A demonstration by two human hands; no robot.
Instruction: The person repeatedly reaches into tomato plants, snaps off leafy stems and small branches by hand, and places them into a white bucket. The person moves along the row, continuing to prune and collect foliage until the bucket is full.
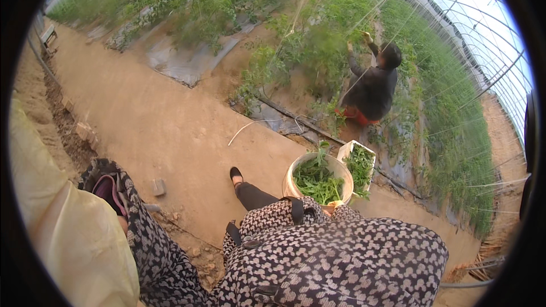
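My right hand (335,205), in a pale yellow glove, is at the near rim of a white plastic bucket (289,181) and looks closed on it; the sleeve hides most of the hand. Green leafy cuttings (318,179) fill the bucket, and one sprig sticks up past the far rim. Just beyond it is a white box (344,150), tilted in view, with more leafy cuttings (359,166) inside. My left hand is out of view. The left patterned sleeve (160,247) reaches toward a pale yellow sheet (81,238), with a purple inner cuff (108,192) showing.
A person (373,81) in dark clothing crouches among tall staked plants (315,51), both hands up at the stems. Grey plastic mulch (192,59) edges the dirt path (170,123). A pale hose or cord (245,125), a block (158,187) and loose bricks (85,132) lie on the ground.
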